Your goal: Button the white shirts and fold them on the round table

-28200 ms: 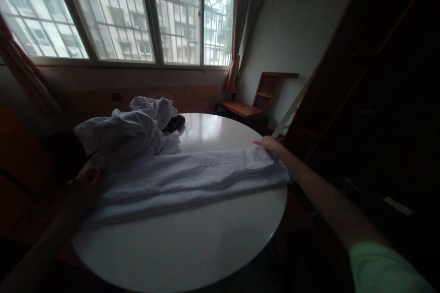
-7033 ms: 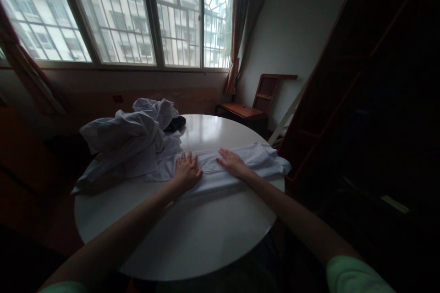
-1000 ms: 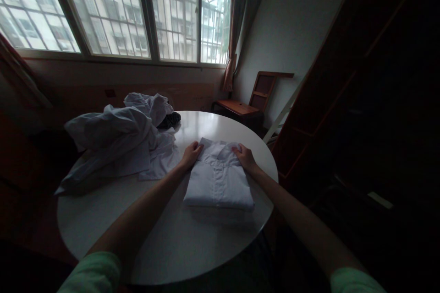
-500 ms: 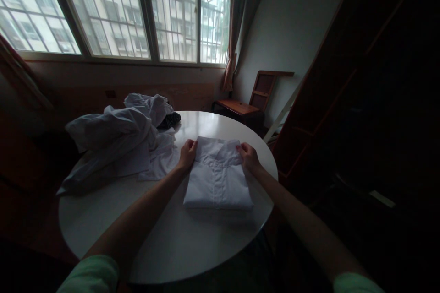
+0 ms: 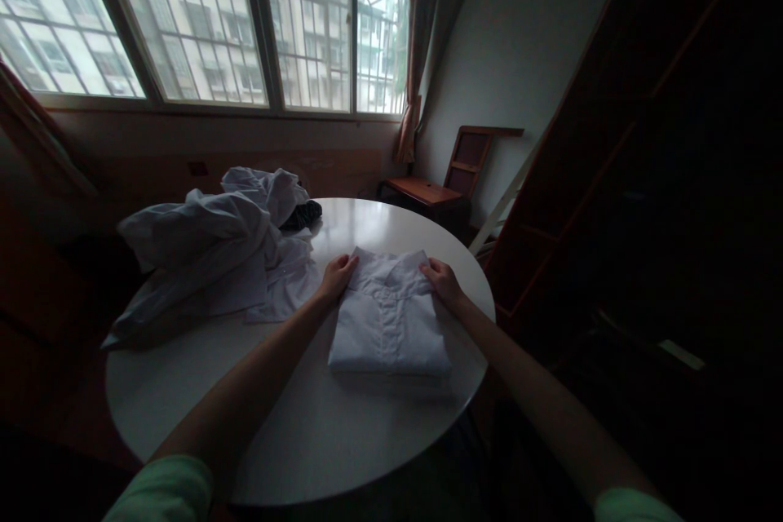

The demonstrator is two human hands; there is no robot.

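A folded white shirt [image 5: 389, 326] lies on the round white table [image 5: 294, 416], its collar at the far end and its button placket running down the middle. My left hand [image 5: 338, 276] pinches the collar's left side between thumb and fingers. On the opposite side, my right hand [image 5: 441, 279] grips the collar's right edge in the same way. Both collar points stand up slightly between the hands.
Crumpled white clothes [image 5: 201, 245] are heaped on the table's left side, with a dark patterned cloth [image 5: 303, 215] by them. A wooden chair [image 5: 428, 189] stands behind the table, below the window. Dark wooden furniture [image 5: 550, 212] rises at the right.
My hands have drawn slightly toward each other. The collar's edges have moved inward a little, and its points now show more clearly. The shirt's body has hardly shifted.
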